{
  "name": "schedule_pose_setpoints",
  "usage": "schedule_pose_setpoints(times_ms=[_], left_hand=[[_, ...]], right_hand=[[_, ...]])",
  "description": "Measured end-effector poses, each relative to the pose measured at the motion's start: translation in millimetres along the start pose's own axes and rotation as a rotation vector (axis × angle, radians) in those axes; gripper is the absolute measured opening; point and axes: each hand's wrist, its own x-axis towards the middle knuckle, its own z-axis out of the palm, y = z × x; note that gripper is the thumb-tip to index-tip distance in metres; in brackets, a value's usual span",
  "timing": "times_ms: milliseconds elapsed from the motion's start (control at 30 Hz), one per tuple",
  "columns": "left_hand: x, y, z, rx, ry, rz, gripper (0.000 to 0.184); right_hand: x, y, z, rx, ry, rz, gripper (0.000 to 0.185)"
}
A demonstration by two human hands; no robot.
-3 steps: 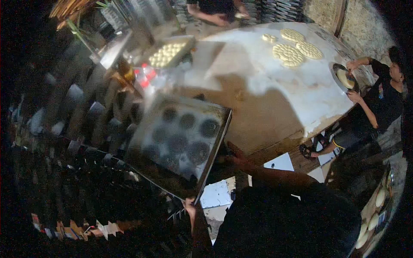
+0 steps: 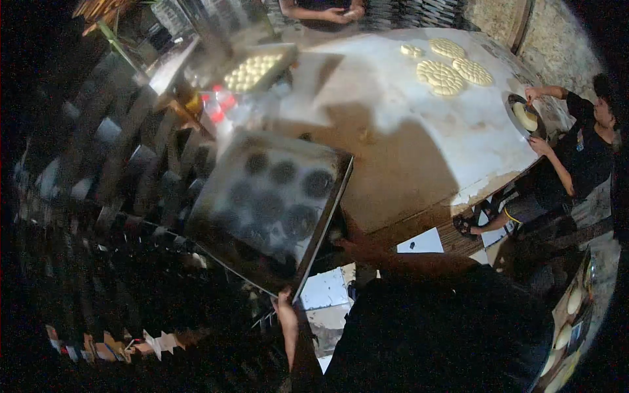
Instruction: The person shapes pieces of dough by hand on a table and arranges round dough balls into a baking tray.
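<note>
A dark square baking tray (image 2: 262, 196) with several round dark marks on its surface is held tilted beside the table. My left hand (image 2: 284, 298) grips its lower corner. Along the tray's right side is my right hand (image 2: 342, 241), deep in shadow; it seems to hold the rim, though its fingers barely show.
Patterned dough rounds (image 2: 440, 77) lie on the large table (image 2: 419, 164). At the back left stands a tray of small dough balls (image 2: 255, 72), near red-capped bottles (image 2: 217, 103). A co-worker at right holds a round pan (image 2: 526, 116); another person's hands (image 2: 341, 14) show behind the table.
The tray and my hands sit slightly higher and further left in view. The hands of the person behind the table have come together.
</note>
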Motion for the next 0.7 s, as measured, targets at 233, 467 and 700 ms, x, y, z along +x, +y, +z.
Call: schedule_pose_setpoints(times_ms=[233, 467, 700], left_hand=[[-66.8, 107.9, 108.6, 0.113, 0.431, 0.969, 0.058], [-40.3, 73.6, 352.5, 0.746, -0.654, 1.065, 0.031], [86.3, -36.1, 628.7, 1.130, -0.787, 1.115, 0.043]], right_hand=[[0.1, -3.7, -65.7, -0.168, -0.511, -0.088, 0.063], [2.2, -10.2, -246.4, -0.450, -0.099, -0.101, 0.036], [-109.9, 31.4, -536.1, -0.684, 0.884, -0.004, 0.027]])
